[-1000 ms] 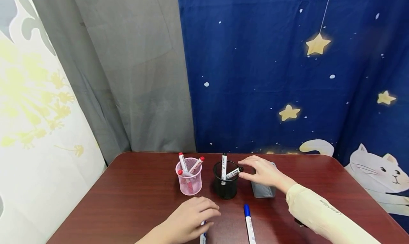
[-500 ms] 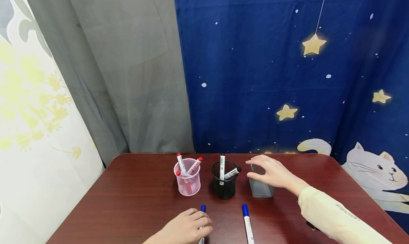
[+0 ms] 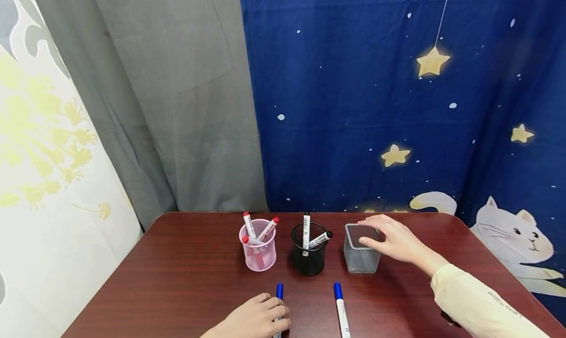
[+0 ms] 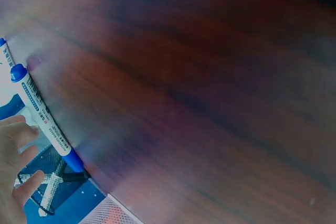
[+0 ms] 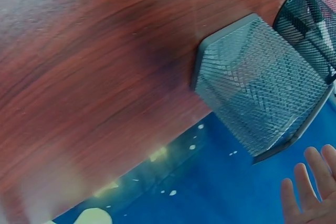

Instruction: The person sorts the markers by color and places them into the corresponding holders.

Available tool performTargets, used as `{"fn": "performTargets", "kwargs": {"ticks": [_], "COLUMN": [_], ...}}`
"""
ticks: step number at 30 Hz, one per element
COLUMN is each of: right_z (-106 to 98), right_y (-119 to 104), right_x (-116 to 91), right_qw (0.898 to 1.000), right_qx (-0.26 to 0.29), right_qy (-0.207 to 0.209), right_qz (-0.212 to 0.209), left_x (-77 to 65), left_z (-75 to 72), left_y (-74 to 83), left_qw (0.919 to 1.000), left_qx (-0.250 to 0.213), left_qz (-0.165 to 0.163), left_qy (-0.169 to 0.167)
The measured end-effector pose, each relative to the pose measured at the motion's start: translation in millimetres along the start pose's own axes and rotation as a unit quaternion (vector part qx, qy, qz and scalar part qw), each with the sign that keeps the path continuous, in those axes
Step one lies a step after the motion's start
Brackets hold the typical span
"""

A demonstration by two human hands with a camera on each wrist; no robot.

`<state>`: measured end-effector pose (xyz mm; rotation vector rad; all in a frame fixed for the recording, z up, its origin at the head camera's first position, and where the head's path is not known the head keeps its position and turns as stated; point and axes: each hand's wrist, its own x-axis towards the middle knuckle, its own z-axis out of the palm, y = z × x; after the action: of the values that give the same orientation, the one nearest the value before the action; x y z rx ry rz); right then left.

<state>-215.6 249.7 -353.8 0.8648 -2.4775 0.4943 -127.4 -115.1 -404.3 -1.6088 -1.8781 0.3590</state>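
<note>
My left hand (image 3: 256,317) is over a blue-capped whiteboard marker (image 3: 279,292) lying on the table, partly covering it in the head view. In the left wrist view the same marker (image 4: 44,114) lies just beyond my loosely bent fingers (image 4: 26,156), and no grip on it shows. My right hand (image 3: 395,239) is at the right side of a square grey mesh pen holder (image 3: 361,262), thumb and fingers spread apart near its rim. The right wrist view shows these fingers (image 5: 304,184) extended, holding nothing, beside the mesh holder (image 5: 257,82).
A pink mesh cup (image 3: 260,259) holds several red-capped markers. Beside it a black mesh cup (image 3: 308,264) contains black-capped markers. Another blue-capped marker (image 3: 341,311) lies on the brown table (image 3: 190,274), right of my left hand. Curtains (image 3: 327,107) hang behind the table.
My right hand has moved right, from beside the black cup to the grey holder, uncovering most of it. My left hand has drawn slightly nearer, and its marker's blue cap now shows.
</note>
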Motion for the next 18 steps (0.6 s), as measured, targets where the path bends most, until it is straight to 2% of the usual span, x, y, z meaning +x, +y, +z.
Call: {"fn": "performTargets", "kwargs": {"ticks": [8, 18], "right_z": [0.4, 1.4], "right_y": [14.3, 24.8], "right_x": [-11.0, -25.0], "right_qw": [1.000, 0.999], "right_qx": [-0.006, -0.001], "right_qy": [0.008, 0.000], "right_qz": [0.012, 0.050], "left_x": [-0.6, -1.6], "left_z": [5.3, 9.1], "left_y": [1.3, 3.2], "left_qw": [0.9992, 0.9985], "left_qx": [-0.029, -0.034], "left_qz": [0.002, 0.006], "left_qy": [-0.028, -0.043]}}
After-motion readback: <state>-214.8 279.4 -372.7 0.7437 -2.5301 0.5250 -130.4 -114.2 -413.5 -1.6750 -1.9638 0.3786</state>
